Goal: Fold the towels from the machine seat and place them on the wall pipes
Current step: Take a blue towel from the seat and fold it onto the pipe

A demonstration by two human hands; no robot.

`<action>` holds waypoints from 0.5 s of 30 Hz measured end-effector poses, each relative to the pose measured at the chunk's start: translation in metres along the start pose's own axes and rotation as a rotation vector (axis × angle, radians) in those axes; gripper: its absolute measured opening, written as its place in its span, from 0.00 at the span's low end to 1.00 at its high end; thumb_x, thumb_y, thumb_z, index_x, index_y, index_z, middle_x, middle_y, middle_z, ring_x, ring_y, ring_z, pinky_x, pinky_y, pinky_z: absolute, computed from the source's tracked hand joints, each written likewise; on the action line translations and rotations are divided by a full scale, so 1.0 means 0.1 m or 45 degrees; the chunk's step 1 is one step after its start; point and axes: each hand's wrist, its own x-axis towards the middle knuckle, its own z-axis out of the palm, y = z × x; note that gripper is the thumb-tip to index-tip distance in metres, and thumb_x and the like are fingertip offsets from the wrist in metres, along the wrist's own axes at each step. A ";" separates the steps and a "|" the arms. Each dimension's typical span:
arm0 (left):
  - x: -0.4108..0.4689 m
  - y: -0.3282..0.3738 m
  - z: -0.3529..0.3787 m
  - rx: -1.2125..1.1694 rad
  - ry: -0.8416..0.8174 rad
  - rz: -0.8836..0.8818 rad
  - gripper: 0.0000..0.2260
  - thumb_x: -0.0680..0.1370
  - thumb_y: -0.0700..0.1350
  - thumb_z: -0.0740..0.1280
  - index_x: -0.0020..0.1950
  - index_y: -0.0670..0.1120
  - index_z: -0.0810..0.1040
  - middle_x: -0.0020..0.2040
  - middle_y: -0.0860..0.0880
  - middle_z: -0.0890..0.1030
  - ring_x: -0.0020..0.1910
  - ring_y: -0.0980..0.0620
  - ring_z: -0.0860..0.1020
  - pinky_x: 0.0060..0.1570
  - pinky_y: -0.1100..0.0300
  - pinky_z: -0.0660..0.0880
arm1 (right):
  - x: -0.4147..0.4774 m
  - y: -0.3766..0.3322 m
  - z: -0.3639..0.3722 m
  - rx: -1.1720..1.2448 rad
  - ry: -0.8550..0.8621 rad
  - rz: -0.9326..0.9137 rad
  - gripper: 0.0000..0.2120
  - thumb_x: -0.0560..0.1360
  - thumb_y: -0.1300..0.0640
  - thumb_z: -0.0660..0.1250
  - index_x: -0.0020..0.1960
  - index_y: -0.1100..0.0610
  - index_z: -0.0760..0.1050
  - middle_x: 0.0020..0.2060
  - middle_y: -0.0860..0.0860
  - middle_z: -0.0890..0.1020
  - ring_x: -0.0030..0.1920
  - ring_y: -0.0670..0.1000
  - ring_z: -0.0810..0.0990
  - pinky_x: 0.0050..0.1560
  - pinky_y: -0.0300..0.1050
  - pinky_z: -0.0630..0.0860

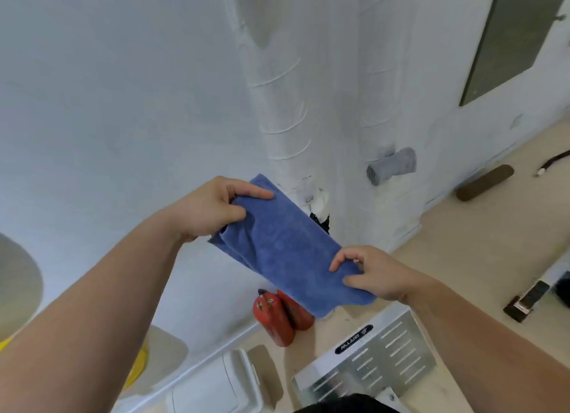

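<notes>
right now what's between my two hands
Head view: the folded blue towel spans the gap, left hand gripping its upper end, right hand pinching its lower end.

The blue towel (287, 243) is a plain mid blue with a faint paler sheen across its middle. To its far right, the grey towel (391, 166) is a plain blue-grey. The pipes (277, 104) are white, ringed with pale spiral lines, and there is a black patch (319, 221) at the left one's foot. The wall (108, 89) is white with a bluish cast. The floor (478, 243) is light beige. Two extinguishers (273, 320) are red. The near plate (398, 351) is silver with rows of slots, and its black label (353, 339) has white lettering. The box (216, 385) at near left is white. The pane (512, 33) at far right is dull grey-green.
</notes>
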 end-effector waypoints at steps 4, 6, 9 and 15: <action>-0.03 -0.33 0.12 -0.064 0.032 -0.079 0.26 0.68 0.40 0.61 0.59 0.63 0.84 0.59 0.44 0.83 0.54 0.43 0.82 0.55 0.40 0.80 | -0.07 0.09 -0.11 -0.033 -0.154 0.100 0.18 0.72 0.69 0.66 0.53 0.49 0.83 0.53 0.48 0.82 0.42 0.37 0.80 0.46 0.31 0.72; -0.04 -0.47 0.19 -0.143 0.067 -0.103 0.27 0.73 0.33 0.61 0.59 0.60 0.84 0.60 0.53 0.83 0.59 0.46 0.82 0.59 0.43 0.80 | -0.10 0.09 -0.09 -0.061 -0.218 0.112 0.17 0.74 0.70 0.64 0.49 0.50 0.83 0.50 0.48 0.83 0.45 0.39 0.79 0.47 0.31 0.71; -0.02 -0.76 0.37 -0.276 0.123 -0.184 0.29 0.75 0.28 0.58 0.60 0.58 0.84 0.61 0.52 0.83 0.60 0.46 0.82 0.62 0.47 0.79 | -0.11 0.17 -0.05 -0.029 -0.173 0.218 0.19 0.76 0.70 0.59 0.39 0.51 0.82 0.44 0.46 0.82 0.47 0.46 0.77 0.48 0.36 0.72; 0.01 -1.16 0.80 -0.612 0.238 -0.283 0.27 0.78 0.26 0.58 0.61 0.54 0.82 0.61 0.47 0.83 0.60 0.45 0.82 0.53 0.57 0.78 | -0.22 0.36 -0.07 0.379 -0.030 0.349 0.11 0.68 0.68 0.77 0.48 0.59 0.82 0.49 0.54 0.83 0.46 0.51 0.82 0.43 0.46 0.80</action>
